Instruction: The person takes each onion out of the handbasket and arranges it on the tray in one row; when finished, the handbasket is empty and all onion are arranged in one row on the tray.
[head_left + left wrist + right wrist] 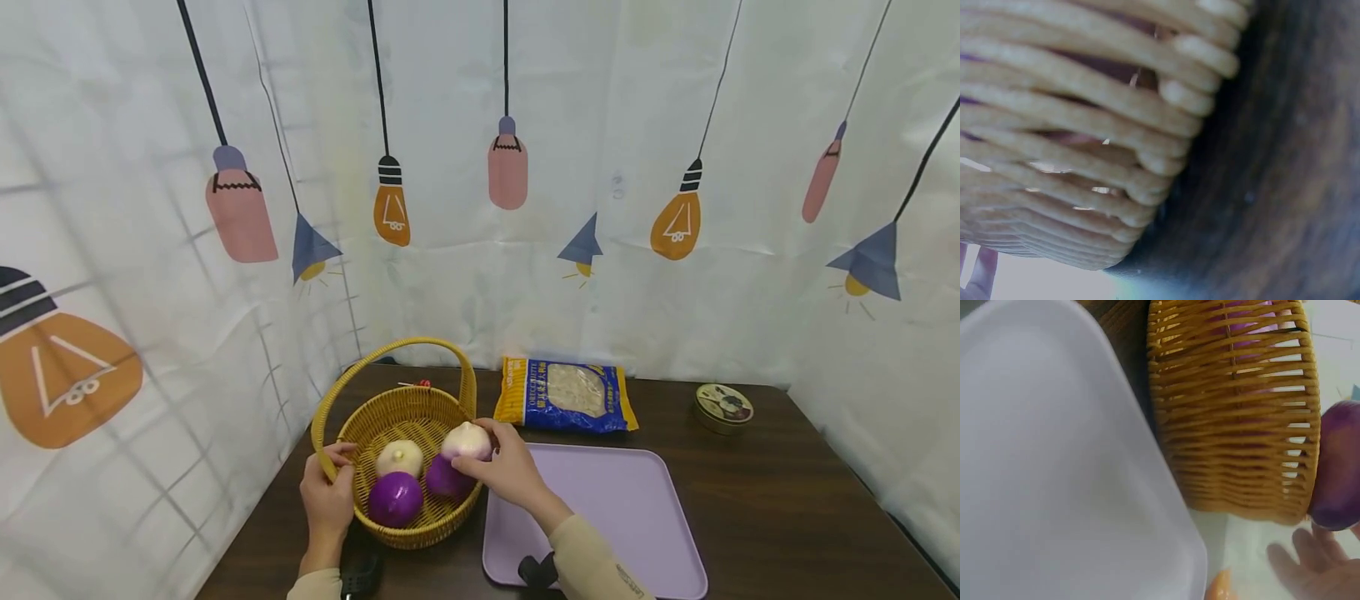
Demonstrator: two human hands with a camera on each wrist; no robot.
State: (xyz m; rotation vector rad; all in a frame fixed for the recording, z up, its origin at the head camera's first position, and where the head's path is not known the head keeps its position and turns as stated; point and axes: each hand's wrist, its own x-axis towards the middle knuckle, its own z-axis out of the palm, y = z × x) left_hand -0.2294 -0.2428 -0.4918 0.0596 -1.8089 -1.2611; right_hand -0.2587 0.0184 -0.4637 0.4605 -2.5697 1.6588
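Note:
A yellow woven basket with a tall hoop handle stands at the left of the table. Inside it lie a whitish onion-like bulb, a glossy purple onion and another purple one. At the basket's left side, my left hand grips the rim by the foot of the handle. My right hand pinches a white-topped onion between thumb and fingers at the right rim. From the right wrist view, this onion looks purple below and shows just over the rim. Weave fills most of the left wrist view.
A lilac tray lies right of the basket, under my right forearm. Behind it is a blue and yellow pasta bag. A round tin stands at the back right. A patterned curtain closes off the table's back.

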